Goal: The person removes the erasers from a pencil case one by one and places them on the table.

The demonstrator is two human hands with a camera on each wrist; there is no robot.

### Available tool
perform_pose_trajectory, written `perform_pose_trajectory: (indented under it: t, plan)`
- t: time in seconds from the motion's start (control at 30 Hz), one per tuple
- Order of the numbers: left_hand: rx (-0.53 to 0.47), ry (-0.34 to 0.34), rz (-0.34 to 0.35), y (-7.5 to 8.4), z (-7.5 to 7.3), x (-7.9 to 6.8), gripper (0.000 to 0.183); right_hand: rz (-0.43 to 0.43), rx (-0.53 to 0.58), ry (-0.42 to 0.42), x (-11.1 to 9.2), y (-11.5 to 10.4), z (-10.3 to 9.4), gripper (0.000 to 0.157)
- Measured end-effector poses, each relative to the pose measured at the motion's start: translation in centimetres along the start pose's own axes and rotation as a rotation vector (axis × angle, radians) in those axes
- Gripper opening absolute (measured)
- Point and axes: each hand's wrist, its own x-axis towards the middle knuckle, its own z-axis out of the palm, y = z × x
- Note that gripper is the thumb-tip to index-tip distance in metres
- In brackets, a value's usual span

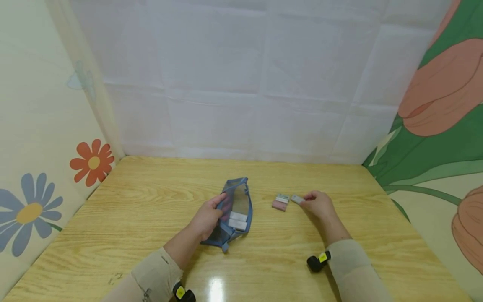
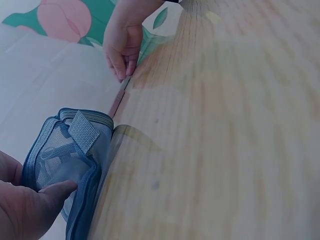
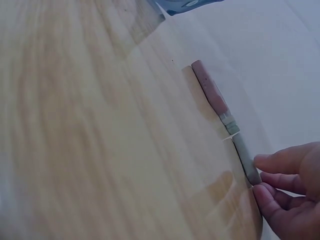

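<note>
My left hand (image 1: pixel 206 217) grips the left side of a blue mesh pouch (image 1: pixel 250 209), its thumb against the mesh in the left wrist view. The pouch gapes, and two whitish blocks (image 1: pixel 238 221) show inside it, with something pinkish behind the mesh. To the right, my right hand (image 1: pixel 318 204) pinches one end of a small flat grey block (image 3: pixel 244 159) low at the table surface. Just left of that block lie a pink block (image 1: pixel 279 205) and a pale block with greenish marks (image 1: pixel 282 198), side by side.
The light wood-grain table (image 1: pixel 264 268) runs back to a white cloth (image 1: pixel 215 84). Flower-printed panels (image 1: pixel 441 92) flank both sides. A small black camera (image 1: pixel 318 262) with a yellow mark sits at my right wrist.
</note>
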Motion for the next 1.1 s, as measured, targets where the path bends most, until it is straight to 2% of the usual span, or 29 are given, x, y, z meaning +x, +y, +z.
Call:
perform_pose_trajectory:
  t: [0.27, 0.47, 0.77, 1.1]
  plan:
    - [0.006, -0.001, 0.01, -0.1, 0.0, 0.1, 0.069, 0.008, 0.007, 0.002, -0.1, -0.1, -0.2, 0.025]
    - [0.008, -0.014, 0.008, 0.0, -0.1, 0.1, 0.068, 0.005, 0.067, -0.006, -0.1, -0.4, -0.7, 0.025]
    - [0.007, 0.0, 0.0, 0.1, 0.0, 0.1, 0.07, -0.117, 0.009, 0.019, -0.3, -1.8, -1.0, 0.027]
    - [0.013, -0.008, 0.006, 0.1, 0.0, 0.1, 0.07, -0.273, 0.026, 0.028, -1.2, -4.4, 0.9, 0.02]
